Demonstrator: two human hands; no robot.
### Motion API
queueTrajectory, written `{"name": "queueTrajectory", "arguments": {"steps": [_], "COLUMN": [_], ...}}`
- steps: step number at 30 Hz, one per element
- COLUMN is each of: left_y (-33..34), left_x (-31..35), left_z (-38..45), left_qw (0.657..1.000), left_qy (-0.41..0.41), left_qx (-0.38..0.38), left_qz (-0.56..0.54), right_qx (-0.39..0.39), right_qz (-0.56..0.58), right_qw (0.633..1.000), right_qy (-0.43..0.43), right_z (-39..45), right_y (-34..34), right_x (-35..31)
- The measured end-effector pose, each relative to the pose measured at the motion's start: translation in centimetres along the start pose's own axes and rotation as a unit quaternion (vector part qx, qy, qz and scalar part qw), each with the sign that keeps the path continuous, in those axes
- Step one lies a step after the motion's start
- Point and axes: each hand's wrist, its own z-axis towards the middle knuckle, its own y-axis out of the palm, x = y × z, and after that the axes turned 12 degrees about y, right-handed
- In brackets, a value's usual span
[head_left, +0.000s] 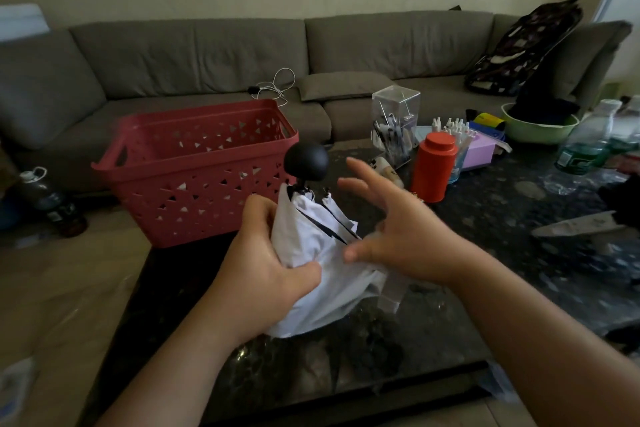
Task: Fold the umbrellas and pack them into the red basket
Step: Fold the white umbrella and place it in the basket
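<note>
Left hand (266, 274) grips white umbrella (318, 274) upright, black handle (307, 157) topmost.

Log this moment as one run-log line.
stage: folding | left hand: grips white umbrella canopy | right hand: open beside canopy | handle knob: up | red basket: no umbrella visible inside

Umbrella (311, 253): white cloth, creased, matt; round handle knob (306, 160) black, matt | Red basket (194, 170): moulded plastic, perforated, dull sheen | Table (485, 236): dark speckled stone look, glossy | Sofa (207, 55): grey-brown fabric, matt | Red canister (434, 168): smooth, semi-gloss.
</note>
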Motion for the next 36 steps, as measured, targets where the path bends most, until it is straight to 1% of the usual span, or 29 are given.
{"name": "queueTrajectory", "arguments": {"steps": [1, 3, 4, 5, 6, 8, 10, 11, 17, 21, 24, 27, 32, 34, 36], "left_y": [0.1, 0.5, 0.7, 0.8, 0.9, 1.0, 0.9, 0.8, 0.8, 1.6, 2.3, 2.3, 2.7, 2.9, 3.0], "left_x": [0.1, 0.1, 0.0, 0.1, 0.1, 0.2, 0.3, 0.4, 0.3, 0.5, -0.1, -0.3, -0.3, -0.4, -0.4], "left_z": [0.1, 0.4, 0.5, 0.5, 0.5, 0.2, 0.1, 0.1, 0.7, 0.6, 0.5, 0.6, 0.5, 0.5, 0.5], "left_qw": [1.0, 0.999, 0.999, 0.999, 0.999, 0.996, 0.989, 0.988, 0.985, 0.987, 0.986, 0.985, 0.978, 0.975, 0.973], "left_qy": [-0.006, -0.019, -0.025, -0.032, -0.037, -0.04, -0.045, -0.047, -0.072, -0.052, -0.065, -0.078, -0.095, -0.108, -0.118], "left_qx": [0.011, 0.028, 0.031, 0.027, 0.016, -0.023, -0.059, -0.066, -0.025, 0.0, 0.034, 0.007, -0.039, -0.041, -0.025], "left_qz": [0.0, -0.001, -0.002, -0.011, -0.029, -0.082, -0.125, -0.135, -0.154, -0.155, -0.15, -0.156, -0.183, -0.189, -0.197], "right_qx": [0.022, 0.072, 0.088, 0.09, 0.078, 0.023, -0.029, -0.037, 0.024, 0.101, 0.13, 0.134, 0.131, 0.123, 0.111], "right_qz": [-0.011, -0.075, -0.09, -0.082, -0.055, 0.029, 0.118, 0.145, 0.195, 0.173, 0.183, 0.15, 0.13, 0.131, 0.129], "right_qw": [1.0, 0.994, 0.992, 0.992, 0.995, 0.998, 0.992, 0.988, 0.98, 0.98, 0.974, 0.979, 0.981, 0.981, 0.983], "right_qy": [-0.01, -0.016, -0.021, -0.027, -0.033, -0.044, -0.037, -0.032, -0.02, -0.011, 0.018, 0.036, 0.066, 0.071, 0.072], "right_z": [-0.2, -0.2, -0.2, -0.2, -0.2, -0.3, -0.4, -0.5, -0.3, 0.4, 0.7, 0.8, 1.3, 1.4, 1.5], "right_y": [-0.1, 0.1, 0.3, 0.4, 0.5, 0.7, 0.9, 1.1, 2.0, 2.8, 3.1, 3.3, 3.8, 4.0, 4.0], "right_x": [-0.3, -0.8, -1.0, -1.3, -1.5, -1.8, -1.7, -1.5, -1.5, -1.7, -1.8, -1.7, -1.4, -1.3, -1.2]}}
